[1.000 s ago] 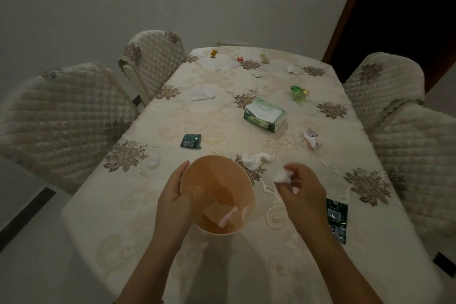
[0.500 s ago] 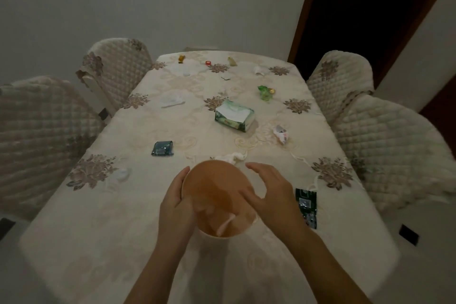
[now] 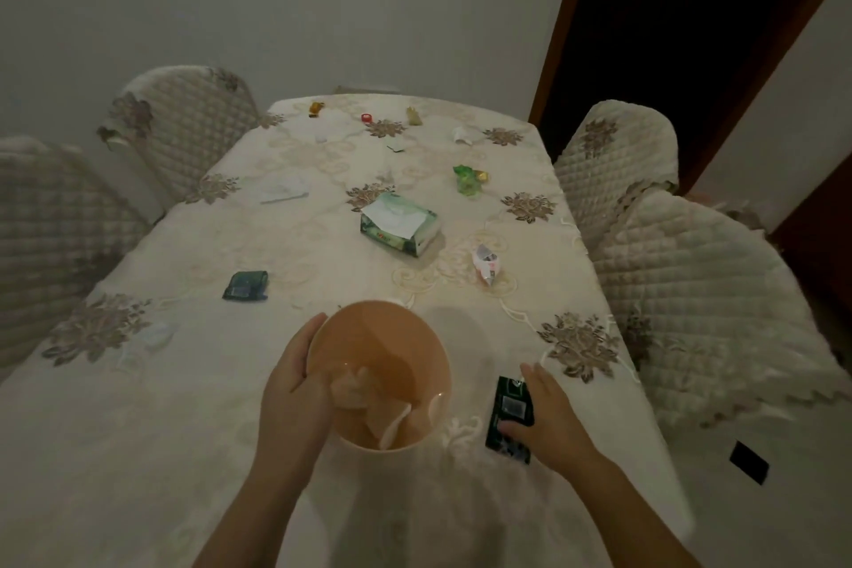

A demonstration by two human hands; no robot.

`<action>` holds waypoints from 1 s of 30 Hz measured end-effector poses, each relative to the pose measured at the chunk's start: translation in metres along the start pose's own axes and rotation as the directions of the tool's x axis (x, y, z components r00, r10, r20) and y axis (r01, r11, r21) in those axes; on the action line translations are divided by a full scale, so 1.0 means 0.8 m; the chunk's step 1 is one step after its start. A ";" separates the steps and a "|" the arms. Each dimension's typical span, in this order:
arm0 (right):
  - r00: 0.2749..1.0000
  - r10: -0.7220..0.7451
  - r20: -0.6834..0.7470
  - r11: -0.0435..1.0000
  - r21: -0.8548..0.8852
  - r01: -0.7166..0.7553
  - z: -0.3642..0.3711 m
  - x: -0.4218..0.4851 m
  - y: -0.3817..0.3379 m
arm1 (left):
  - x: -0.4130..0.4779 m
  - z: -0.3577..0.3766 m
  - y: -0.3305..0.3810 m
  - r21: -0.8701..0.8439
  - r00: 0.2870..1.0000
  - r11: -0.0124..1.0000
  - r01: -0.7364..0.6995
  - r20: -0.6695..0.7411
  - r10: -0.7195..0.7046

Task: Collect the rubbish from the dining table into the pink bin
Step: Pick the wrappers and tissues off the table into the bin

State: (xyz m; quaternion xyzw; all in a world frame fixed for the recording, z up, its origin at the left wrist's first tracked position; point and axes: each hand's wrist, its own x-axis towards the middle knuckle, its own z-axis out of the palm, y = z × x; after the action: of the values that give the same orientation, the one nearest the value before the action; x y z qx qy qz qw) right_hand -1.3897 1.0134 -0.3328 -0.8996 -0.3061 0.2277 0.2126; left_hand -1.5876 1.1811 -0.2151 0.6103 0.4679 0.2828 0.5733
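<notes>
My left hand [image 3: 288, 387] grips the left rim of the pink bin [image 3: 415, 323], which is held over the near part of the dining table [image 3: 138, 452]. Crumpled white tissues [image 3: 359, 392] lie inside it. To the right of the bin, my right hand [image 3: 548, 420] rests on a dark green wrapper [image 3: 509, 406] that lies flat on the cloth. The thumb presses its lower part and the fingers are spread along its right edge.
More rubbish lies on the table: a blue-green wrapper [image 3: 245, 285], a white and red wrapper [image 3: 487, 264], a green wrapper [image 3: 468, 180], a tissue [image 3: 154, 334], and small bits at the far end. A tissue pack [image 3: 399, 230] sits mid-table. Quilted chairs [image 3: 691, 291] flank both sides.
My right hand carried a white tissue to the bin, let it go inside, then moved right and down onto the dark green wrapper. My left hand kept hold of the bin.
</notes>
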 end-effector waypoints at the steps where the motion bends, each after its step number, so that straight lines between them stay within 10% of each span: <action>1: 0.999 -0.023 0.045 0.999 -0.046 0.025 0.000 0.007 0.006 | -0.002 0.005 0.002 0.000 1.000 1.000 0.003 -0.015 -0.003; 7: 0.982 -0.160 -0.099 0.983 -0.103 0.150 0.005 0.032 0.024 | -0.009 0.027 0.008 0.006 0.995 1.000 0.014 -0.099 -0.014; 15: 0.861 -0.124 -0.493 0.759 0.512 0.402 -0.084 0.017 -0.073 | -0.017 0.041 0.011 -0.008 0.987 1.000 0.010 -0.162 -0.011; 18: 0.845 -0.266 -0.463 0.606 0.601 0.520 -0.108 0.002 -0.133 | -0.014 0.037 0.010 -0.016 0.981 1.000 0.014 -0.193 -0.017; 27: 0.775 -0.627 -0.081 0.747 0.220 0.627 -0.031 -0.002 -0.222 | 0.000 -0.002 0.015 -0.048 0.978 0.999 -0.009 -0.207 -0.001; 30: 0.770 -0.571 -0.283 0.704 0.312 0.637 -0.026 0.008 -0.230 | 0.009 -0.024 0.011 -0.059 0.971 0.998 -0.004 -0.237 -0.010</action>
State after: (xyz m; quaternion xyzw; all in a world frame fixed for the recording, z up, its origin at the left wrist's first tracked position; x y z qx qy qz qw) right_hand -1.4570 1.1454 -0.2216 -0.7030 -0.5141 0.1261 0.4750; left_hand -1.5995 1.1969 -0.2046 0.5542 0.5253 0.3666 0.5315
